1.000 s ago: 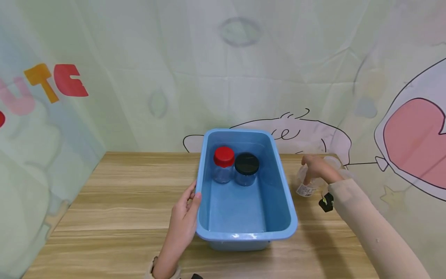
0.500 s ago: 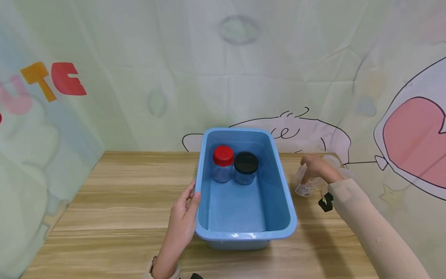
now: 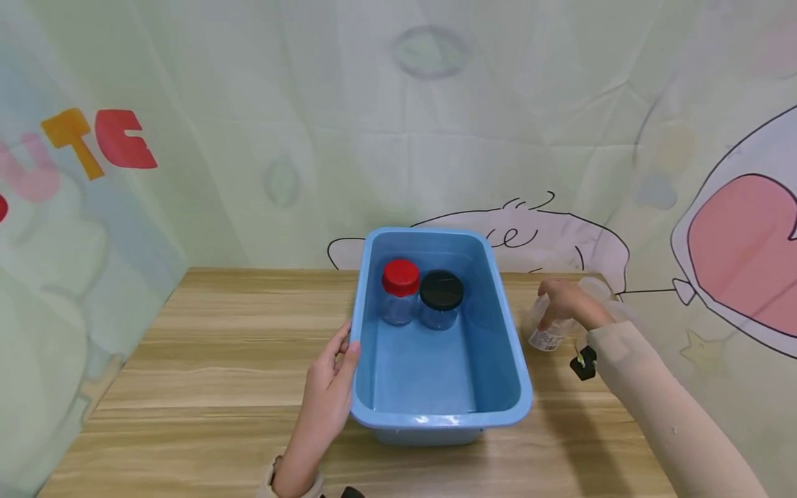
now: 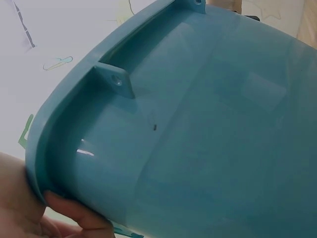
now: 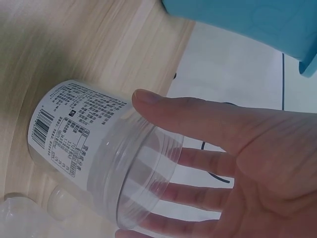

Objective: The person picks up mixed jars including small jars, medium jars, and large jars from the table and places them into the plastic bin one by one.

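Note:
A blue plastic bin (image 3: 429, 377) stands on the wooden table. My left hand (image 3: 328, 391) grips its left rim, and the left wrist view shows fingers curled round the bin's edge (image 4: 37, 163). Inside the bin, side by side near the far end, are a clear jar with a red lid (image 3: 400, 279) and a wider clear jar with a black lid (image 3: 441, 290). Right of the bin, my right hand (image 3: 571, 304) holds a clear, lidless plastic jar (image 5: 104, 153) near its mouth, thumb on one side, fingers on the other. A printed label (image 5: 74, 131) wraps this jar.
Other clear containers (image 3: 596, 288) stand by my right hand, partly hidden by it; one clear container (image 5: 20, 218) shows beside the held jar. A printed cloth backdrop (image 3: 280, 138) hangs behind the wooden table (image 3: 249, 360). A small black object (image 3: 584, 363) is by my right sleeve.

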`<state>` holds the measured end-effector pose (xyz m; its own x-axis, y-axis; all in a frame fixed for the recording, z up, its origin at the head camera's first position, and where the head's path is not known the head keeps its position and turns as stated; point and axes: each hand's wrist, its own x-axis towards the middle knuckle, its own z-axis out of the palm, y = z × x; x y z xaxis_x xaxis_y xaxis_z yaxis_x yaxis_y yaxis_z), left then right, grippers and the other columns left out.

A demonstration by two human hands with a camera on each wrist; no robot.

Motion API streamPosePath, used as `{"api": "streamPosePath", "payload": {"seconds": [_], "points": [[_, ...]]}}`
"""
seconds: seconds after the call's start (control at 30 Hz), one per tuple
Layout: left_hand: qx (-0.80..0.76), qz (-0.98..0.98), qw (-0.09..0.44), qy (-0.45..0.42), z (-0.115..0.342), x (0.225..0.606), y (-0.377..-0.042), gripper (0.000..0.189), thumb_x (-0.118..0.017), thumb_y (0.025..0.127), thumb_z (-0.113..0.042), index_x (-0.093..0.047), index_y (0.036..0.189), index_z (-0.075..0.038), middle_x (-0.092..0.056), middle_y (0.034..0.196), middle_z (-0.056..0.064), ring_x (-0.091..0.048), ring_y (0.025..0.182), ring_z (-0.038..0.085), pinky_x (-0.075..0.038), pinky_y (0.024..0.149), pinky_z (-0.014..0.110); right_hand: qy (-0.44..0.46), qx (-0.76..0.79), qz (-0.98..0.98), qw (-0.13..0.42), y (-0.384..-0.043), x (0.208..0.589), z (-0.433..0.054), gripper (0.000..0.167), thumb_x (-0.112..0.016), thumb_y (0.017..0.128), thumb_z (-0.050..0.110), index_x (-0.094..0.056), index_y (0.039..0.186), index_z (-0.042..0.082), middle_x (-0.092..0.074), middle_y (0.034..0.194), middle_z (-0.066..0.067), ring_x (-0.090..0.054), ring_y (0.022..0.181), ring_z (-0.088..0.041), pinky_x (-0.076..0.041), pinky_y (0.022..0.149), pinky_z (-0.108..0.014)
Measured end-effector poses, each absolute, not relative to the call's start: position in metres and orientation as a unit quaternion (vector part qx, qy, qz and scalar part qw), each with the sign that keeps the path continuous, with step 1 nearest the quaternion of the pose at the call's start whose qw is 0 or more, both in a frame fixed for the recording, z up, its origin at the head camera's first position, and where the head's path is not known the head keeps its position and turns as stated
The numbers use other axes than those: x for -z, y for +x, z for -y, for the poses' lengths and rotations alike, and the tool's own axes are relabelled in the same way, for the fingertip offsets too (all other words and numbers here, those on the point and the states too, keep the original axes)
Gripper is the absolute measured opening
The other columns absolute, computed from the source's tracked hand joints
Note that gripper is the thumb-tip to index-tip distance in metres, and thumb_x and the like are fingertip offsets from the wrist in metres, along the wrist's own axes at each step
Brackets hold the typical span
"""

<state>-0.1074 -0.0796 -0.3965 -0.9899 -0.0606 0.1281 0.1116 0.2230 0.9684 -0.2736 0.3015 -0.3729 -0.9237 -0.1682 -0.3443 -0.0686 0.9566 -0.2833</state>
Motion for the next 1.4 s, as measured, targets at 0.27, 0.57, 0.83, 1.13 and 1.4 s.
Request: {"api": "streamPosePath", "payload": {"seconds": [0.27,0.57,0.83,1.13,1.4], "points": [[0.626,0.777,0.064,-0.015,0.0786,0.3961,-0.1080,0.048,-0.045,0.108,-0.019,-0.038,0.150,0.003,-0.051,0.104,0.017,-0.049,0.068,0.016,-0.047,0.060,0.025,-0.070,0.134,-0.972,0.179,-0.2738,0.3770,-0.3039,0.073,-0.087,0.072,0.009,-0.047,0.128,-0.014,-0.049,0.128,-0.036,-0.050,0.114,-0.050,-0.050,0.086,-0.056],[0.631,0.773,0.064,-0.019,0.0782,0.3968,-0.1081,0.048,-0.045,0.108,-0.019,-0.038,0.150,0.003,-0.051,0.105,0.018,-0.052,0.072,0.021,-0.049,0.063,0.027,-0.061,0.138,-0.972,0.180,-0.2716,0.3791,-0.3050,0.071,-0.086,0.074,0.008,-0.047,0.130,-0.012,-0.048,0.130,-0.036,-0.050,0.115,-0.050,-0.050,0.085,-0.056],[0.629,0.774,0.067,-0.018,0.0794,0.3970,-0.1080,0.047,-0.045,0.108,-0.018,-0.039,0.150,0.003,-0.051,0.103,0.017,-0.050,0.068,0.018,-0.047,0.060,0.025,-0.075,0.141,-0.973,0.164,-0.2719,0.3809,-0.3052,0.071,-0.087,0.071,0.007,-0.049,0.128,-0.013,-0.048,0.130,-0.037,-0.050,0.115,-0.050,-0.050,0.085,-0.056],[0.629,0.774,0.066,-0.017,0.0794,0.3969,-0.1075,0.048,-0.045,0.108,-0.018,-0.038,0.150,0.003,-0.051,0.104,0.015,-0.051,0.069,0.015,-0.049,0.062,0.027,-0.076,0.154,-0.972,0.162,-0.2717,0.3811,-0.3050,0.070,-0.089,0.067,0.005,-0.052,0.124,-0.011,-0.050,0.129,-0.035,-0.050,0.115,-0.050,-0.049,0.087,-0.057],[0.636,0.768,0.065,-0.019,0.0801,0.3974,-0.1074,0.048,-0.046,0.108,-0.018,-0.038,0.150,0.003,-0.049,0.101,0.017,-0.046,0.063,0.015,-0.043,0.056,0.024,-0.070,0.157,-0.971,0.169,-0.2726,0.3807,-0.3041,0.072,-0.089,0.067,0.005,-0.052,0.127,-0.011,-0.050,0.129,-0.036,-0.050,0.115,-0.050,-0.049,0.087,-0.057]]}}
